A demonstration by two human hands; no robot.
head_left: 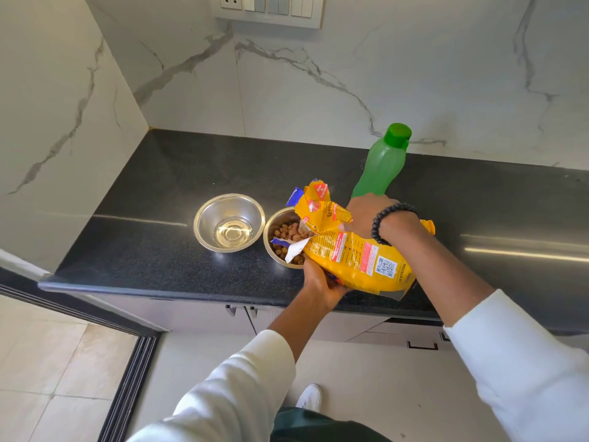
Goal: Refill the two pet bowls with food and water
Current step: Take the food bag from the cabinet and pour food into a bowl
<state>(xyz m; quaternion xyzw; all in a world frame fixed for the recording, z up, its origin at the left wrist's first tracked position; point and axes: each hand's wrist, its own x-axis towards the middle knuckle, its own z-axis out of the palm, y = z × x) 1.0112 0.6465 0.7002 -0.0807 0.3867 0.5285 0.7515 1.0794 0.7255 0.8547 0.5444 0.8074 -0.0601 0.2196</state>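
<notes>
Two steel bowls stand side by side on the black counter (143, 237). The left bowl (229, 222) holds a little clear water. The right bowl (280, 240) holds brown kibble and is partly covered by a yellow pet food bag (350, 253). The bag lies tilted with its torn mouth over the right bowl. My left hand (322, 283) grips the bag from below at its near side. My right hand (366, 218), with a black bead bracelet on the wrist, holds the bag's top. A green water bottle (382, 161) with its cap on stands just behind my right hand.
Marble walls close the counter at the back and on the left, forming a corner. A switch panel (267, 8) sits high on the back wall. Cabinet doors (318, 323) run below the counter edge, and a tiled floor with a dark door track (127, 378) lies at lower left.
</notes>
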